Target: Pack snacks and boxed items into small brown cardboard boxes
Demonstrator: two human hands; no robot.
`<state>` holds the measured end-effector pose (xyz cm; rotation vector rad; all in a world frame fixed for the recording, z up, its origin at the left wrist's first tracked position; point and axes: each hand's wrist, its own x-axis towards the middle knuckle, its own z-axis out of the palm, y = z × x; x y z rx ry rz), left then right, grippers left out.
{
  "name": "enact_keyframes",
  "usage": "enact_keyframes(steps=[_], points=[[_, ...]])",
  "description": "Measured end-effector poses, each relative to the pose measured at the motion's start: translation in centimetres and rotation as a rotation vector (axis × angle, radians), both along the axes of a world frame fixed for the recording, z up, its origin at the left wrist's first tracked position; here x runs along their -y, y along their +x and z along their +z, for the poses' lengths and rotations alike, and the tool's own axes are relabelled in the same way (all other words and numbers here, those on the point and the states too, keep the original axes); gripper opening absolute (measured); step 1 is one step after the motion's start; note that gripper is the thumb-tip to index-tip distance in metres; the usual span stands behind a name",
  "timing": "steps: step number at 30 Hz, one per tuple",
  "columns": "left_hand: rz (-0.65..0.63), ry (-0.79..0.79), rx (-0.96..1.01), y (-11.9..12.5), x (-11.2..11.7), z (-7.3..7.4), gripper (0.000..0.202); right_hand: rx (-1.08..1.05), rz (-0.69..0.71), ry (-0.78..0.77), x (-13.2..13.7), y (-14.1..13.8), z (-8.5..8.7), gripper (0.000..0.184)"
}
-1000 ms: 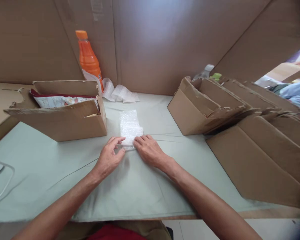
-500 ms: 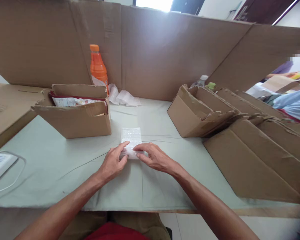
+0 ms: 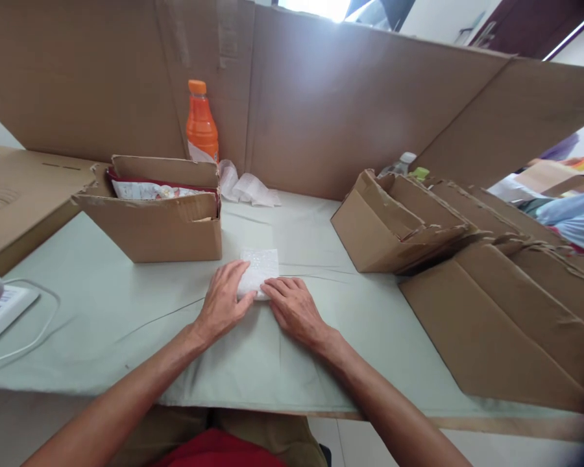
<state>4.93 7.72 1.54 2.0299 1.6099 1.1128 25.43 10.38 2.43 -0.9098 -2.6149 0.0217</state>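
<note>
A small white piece of bubble wrap [image 3: 261, 263] lies folded on the pale green table cover [image 3: 126, 305], just past both hands. My left hand [image 3: 222, 303] rests on its near left corner, the fingers close together and bent over the fold. My right hand [image 3: 294, 309] lies flat on the cover beside it, fingers stretched out, the tips touching the wrap's near edge. Only the far part of the wrap shows.
An open cardboard box [image 3: 160, 220] with packets inside stands at the left, an orange bottle [image 3: 202, 124] behind it. Crumpled paper [image 3: 248, 189] lies at the back. Flattened cartons [image 3: 467, 259] fill the right. Cardboard walls [image 3: 321, 97] surround the table. A white device with a cable [image 3: 2, 308] sits far left.
The bubble wrap has become shorter, folded up away from me. Both hands moved forward with it and now press it down. The camera has tilted up.
</note>
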Motion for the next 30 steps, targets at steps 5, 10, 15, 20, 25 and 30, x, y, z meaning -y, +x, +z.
enact_keyframes(steps=[5, 10, 15, 20, 25, 30], points=[[-0.176, 0.102, -0.124, -1.7, 2.8, 0.0, 0.043, -0.133, -0.002, -0.172, 0.9, 0.9, 0.8, 0.032], [-0.167, -0.088, -0.007, -2.4, 4.9, 1.0, 0.041, -0.222, -0.04, -0.579, 2.8, 1.4, 2.6, 0.032], [-0.073, -0.242, -0.041, -1.7, 3.8, 1.2, 0.044, -0.247, -0.16, -0.632, 2.1, 0.8, 1.8, 0.032], [0.04, -0.221, -0.17, -1.1, 1.7, 0.4, 0.041, -0.167, -0.202, -0.1, 2.5, 0.2, 1.2, 0.028], [0.086, -0.245, -0.08, -1.4, 1.6, 0.3, 0.04, 0.066, -0.055, 0.005, 3.4, -0.2, 1.3, 0.032], [0.179, -0.424, 0.529, -1.3, 3.9, 0.9, 0.068, -0.042, -0.104, -0.097, 2.2, -0.3, 0.0, 0.032]])
